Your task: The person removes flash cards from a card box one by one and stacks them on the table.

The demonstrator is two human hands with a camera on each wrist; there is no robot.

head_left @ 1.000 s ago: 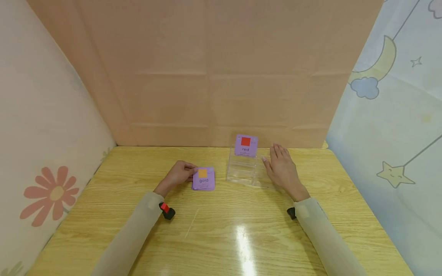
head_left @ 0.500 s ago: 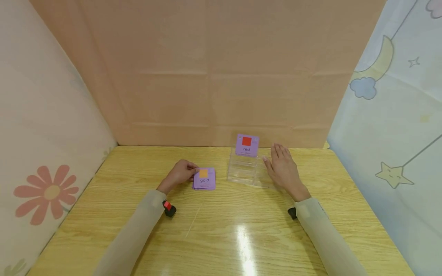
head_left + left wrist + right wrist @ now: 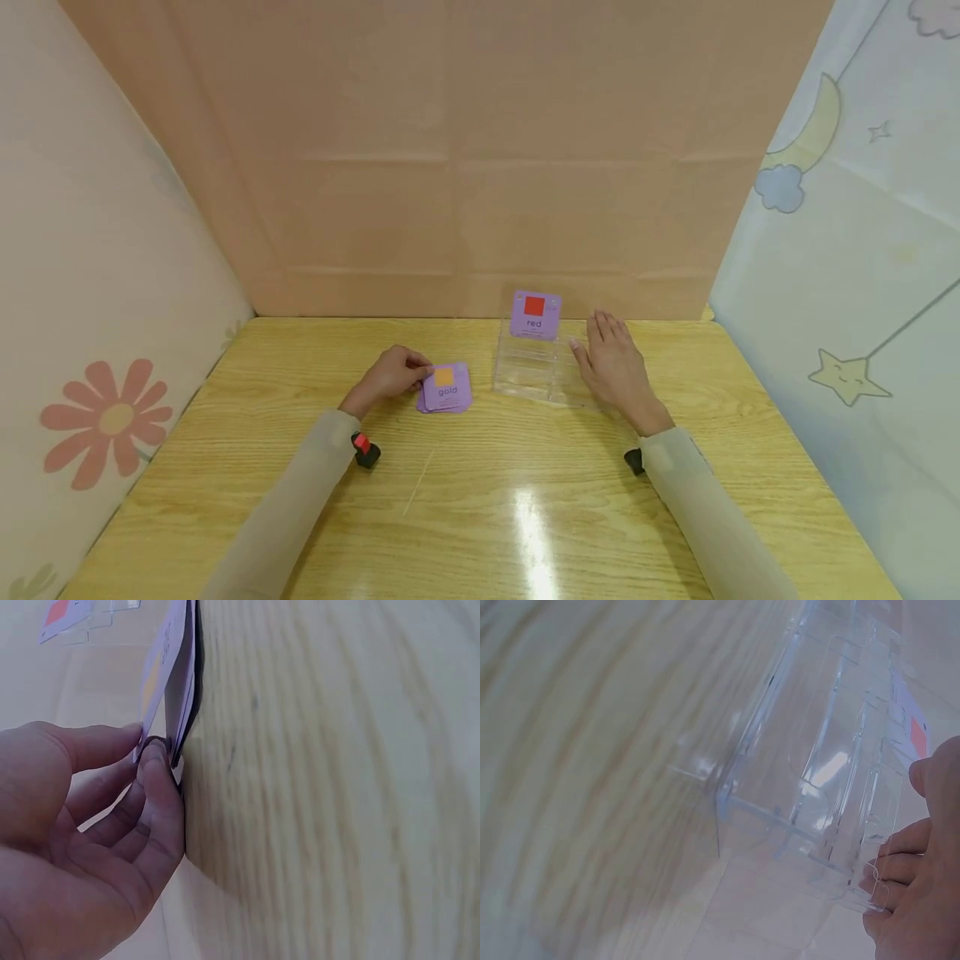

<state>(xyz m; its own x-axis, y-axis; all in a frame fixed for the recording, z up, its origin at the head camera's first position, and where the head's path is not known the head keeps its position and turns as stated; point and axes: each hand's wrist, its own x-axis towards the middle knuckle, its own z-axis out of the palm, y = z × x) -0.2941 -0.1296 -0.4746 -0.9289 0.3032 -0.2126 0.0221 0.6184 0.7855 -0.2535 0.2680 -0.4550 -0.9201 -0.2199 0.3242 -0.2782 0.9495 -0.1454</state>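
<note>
My left hand [image 3: 392,372] pinches the left edge of the purple "gold" card [image 3: 448,385]. In the left wrist view this card [image 3: 159,667] tilts up off the others, thumb on its face and fingertips at its back. Below it lies a small stack of purple cards [image 3: 422,407] on the table. A clear plastic tiered holder [image 3: 522,389] stands to the right, with a purple "red" card [image 3: 536,317] upright in its back left slot. At the holder's right end my right hand [image 3: 617,372] lies with straight fingers, the thumb apart; its fingertips overlap the holder [image 3: 810,772] in the right wrist view.
The wood-grain table [image 3: 465,517] runs back to a tan paper-like backdrop [image 3: 450,167]. Patterned sheets flank it, with a flower [image 3: 116,421] on the left and a star [image 3: 850,377] on the right. Each wrist wears a small black camera [image 3: 366,451].
The gold card has shifted slightly right and turned a little against the stack, its held edge now lifted. My right hand and the holder stay put.
</note>
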